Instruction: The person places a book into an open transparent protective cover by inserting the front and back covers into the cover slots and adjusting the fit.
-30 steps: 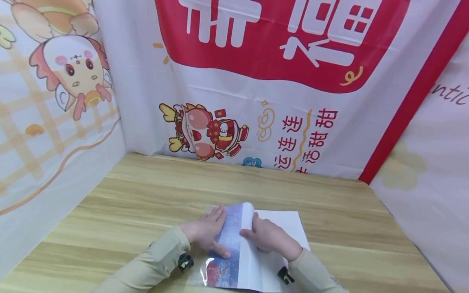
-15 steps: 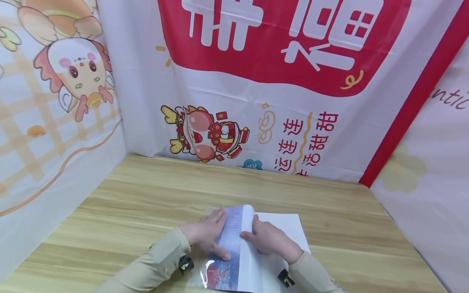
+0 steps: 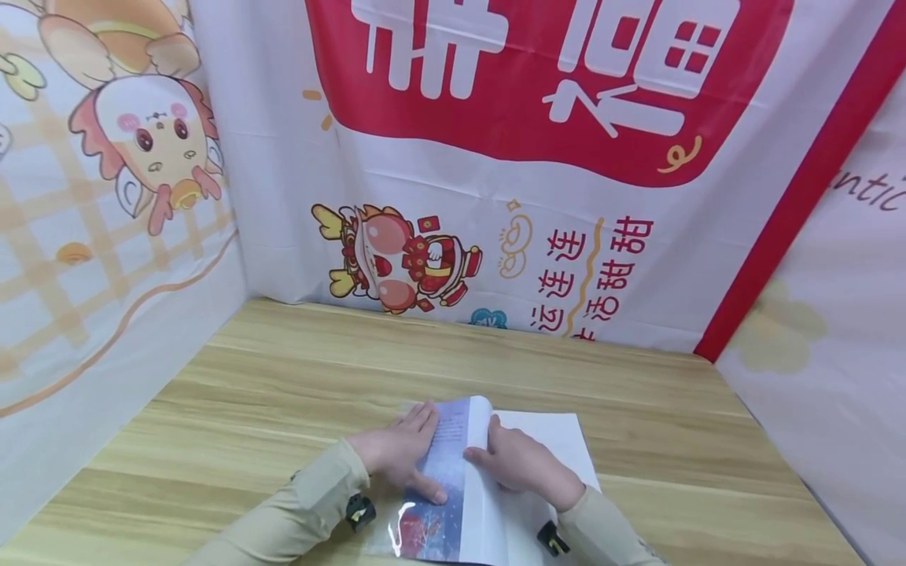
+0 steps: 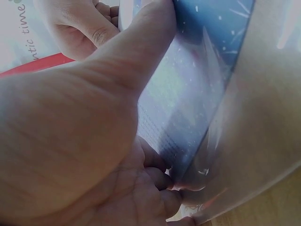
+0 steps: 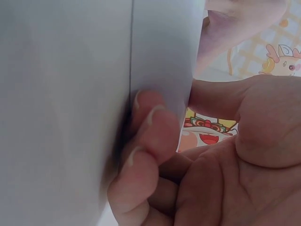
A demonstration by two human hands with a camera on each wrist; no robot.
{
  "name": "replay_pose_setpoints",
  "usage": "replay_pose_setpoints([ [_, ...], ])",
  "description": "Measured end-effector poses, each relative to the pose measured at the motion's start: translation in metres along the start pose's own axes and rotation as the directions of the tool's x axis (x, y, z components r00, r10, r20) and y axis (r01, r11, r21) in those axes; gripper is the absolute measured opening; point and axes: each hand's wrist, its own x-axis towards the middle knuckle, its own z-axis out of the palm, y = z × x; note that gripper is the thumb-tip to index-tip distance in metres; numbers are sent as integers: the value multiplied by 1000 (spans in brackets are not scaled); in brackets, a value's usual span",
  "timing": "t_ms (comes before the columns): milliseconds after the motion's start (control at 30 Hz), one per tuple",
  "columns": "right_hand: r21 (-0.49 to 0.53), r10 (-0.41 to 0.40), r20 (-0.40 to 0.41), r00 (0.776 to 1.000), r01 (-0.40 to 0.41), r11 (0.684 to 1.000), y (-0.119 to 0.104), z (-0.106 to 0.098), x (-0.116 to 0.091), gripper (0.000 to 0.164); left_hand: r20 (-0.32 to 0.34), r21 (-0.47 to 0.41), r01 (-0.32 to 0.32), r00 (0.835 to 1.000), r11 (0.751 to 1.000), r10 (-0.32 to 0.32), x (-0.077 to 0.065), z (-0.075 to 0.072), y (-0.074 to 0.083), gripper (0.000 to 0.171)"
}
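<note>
A book lies on the wooden table in the head view, its purple-blue cover flap on the left and white pages on the right. Clear plastic film extends past the flap's left edge. My left hand rests on flap and film, thumb spread over the printed surface. In the left wrist view the film bulges loosely beside the printed flap. My right hand grips the book's raised, curved white part, thumb on the near face. Curled right fingers lie against the white sheet in the right wrist view.
The wood-grain table spreads around the book. A printed white and red cloth hangs behind it, with more cloth at the left and right. Small black mounts sit on both wrists, over beige sleeves.
The head view has tilted slightly, so everything sits a little lower than a second ago. Both hands keep the same hold on the book.
</note>
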Motion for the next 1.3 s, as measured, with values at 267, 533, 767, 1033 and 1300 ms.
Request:
replay_pose_setpoints([
  [267,-56,-34,-55,998,31,998,0,1,1,80,-2,-7,3,1000,1000,-3,0,-1,-1,122],
  [533,-72,-33,-66,997,29,997,-2,3,0,80,6,-3,1,1000,1000,-1,-1,-1,0,123],
  [767,-68,-25,-71,997,20,997,-3,2,-2,79,0,7,3,1000,1000,-3,0,-1,0,122],
  [1033,-92,-43,-89,995,34,995,-1,4,-3,78,0,9,1,1000,1000,-1,1,1,1,123],
  [1300,-88,-34,-80,996,27,996,-1,3,-2,79,0,19,4,1000,1000,-4,1,1,0,123],
])
